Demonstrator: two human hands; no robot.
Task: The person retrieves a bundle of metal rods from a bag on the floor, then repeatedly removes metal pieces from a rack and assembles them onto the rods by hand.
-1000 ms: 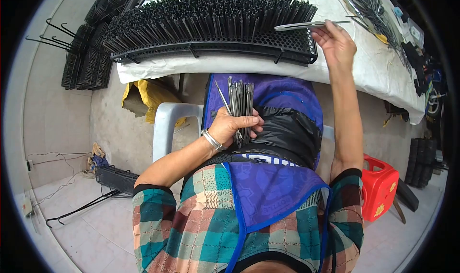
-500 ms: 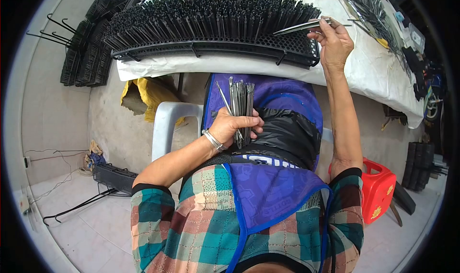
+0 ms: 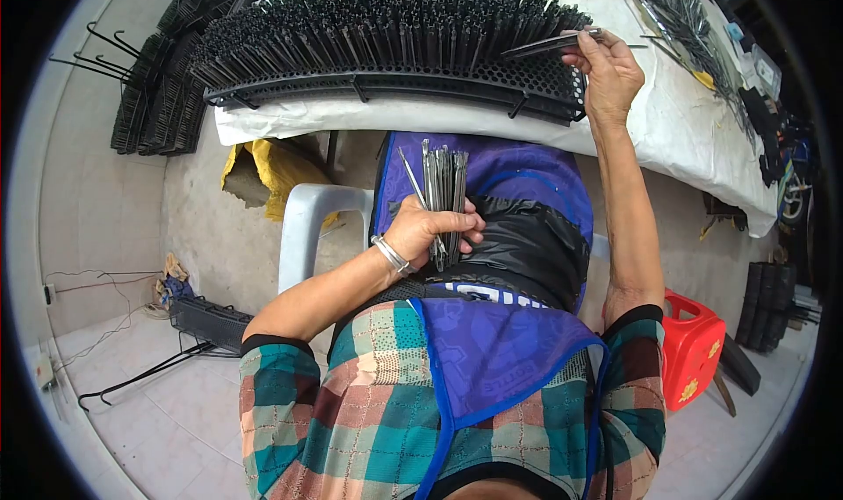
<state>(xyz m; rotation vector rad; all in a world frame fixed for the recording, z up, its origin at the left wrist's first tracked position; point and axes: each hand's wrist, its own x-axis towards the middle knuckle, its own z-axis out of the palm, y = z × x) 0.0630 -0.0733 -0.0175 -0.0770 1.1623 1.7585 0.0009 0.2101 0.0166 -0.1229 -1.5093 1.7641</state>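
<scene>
My left hand point(image 3: 430, 230) is closed around a bundle of thin dark rods point(image 3: 445, 177) above my lap, most of them upright. One thin shiny rod point(image 3: 410, 175) leans out of the bundle to the left. My right hand point(image 3: 612, 74) is raised at the right end of a black perforated rack point(image 3: 439, 82). Its thumb and fingers pinch a few long thin dark pieces point(image 3: 537, 48), whose ends point left over the rack. Whether these are separate rods or one slim tool is unclear. Many similar rods point(image 3: 386, 28) stand packed in the rack's holes.
White cloth covers the table point(image 3: 685, 136) under the rack. More thin dark strips point(image 3: 672, 8) lie at the back right. A yellow sack point(image 3: 285, 179) sits below the table, and a red stool point(image 3: 694, 351) stands to the right. Black racks point(image 3: 162, 87) hang at the left wall.
My right hand has shifted slightly left, and the pieces in it have turned, now looking dark instead of shiny. My left hand and its bundle have hardly moved.
</scene>
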